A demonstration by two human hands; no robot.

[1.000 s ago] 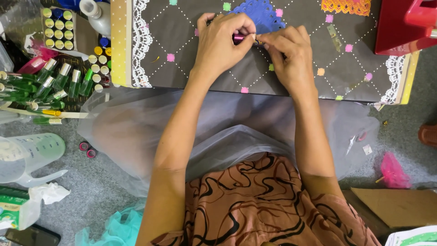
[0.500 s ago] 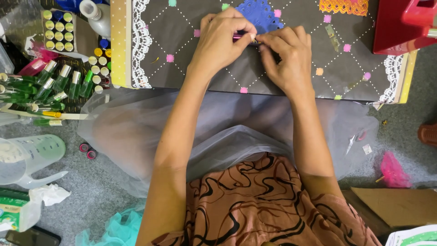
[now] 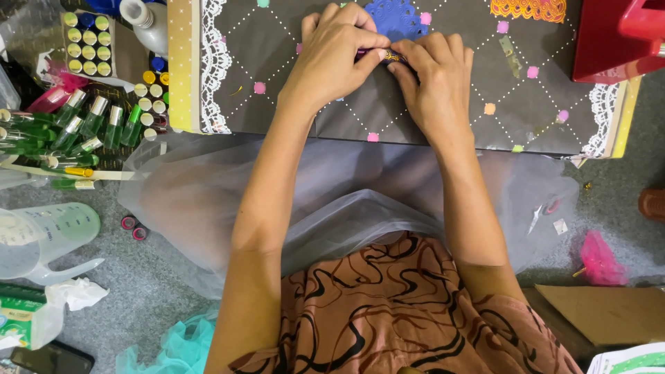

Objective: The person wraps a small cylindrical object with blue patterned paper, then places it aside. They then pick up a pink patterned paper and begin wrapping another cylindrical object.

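Observation:
Both of my hands meet over a dark board [image 3: 415,111] patterned with dotted diamond lines, small coloured squares and white lace borders. My left hand [image 3: 332,59] pinches a small slim object [image 3: 377,54] with a purple body and a gold tip. My right hand [image 3: 433,86] grips the gold end of the same object, fingertips touching the left hand's. Most of the object is hidden under my fingers. A blue lace cut-out [image 3: 396,17] lies on the board just beyond my hands.
Green glass vials with metal caps [image 3: 76,128] and a box of small capped bottles [image 3: 86,41] crowd the left. A clear measuring jug [image 3: 41,239] lies lower left. A red plastic container [image 3: 616,38] stands at upper right, with a pink tuft [image 3: 599,260] and cardboard [image 3: 609,312] on the grey floor at lower right.
Both hands stay pressed together on the small object; fingers shift only slightly. The view has drifted a little.

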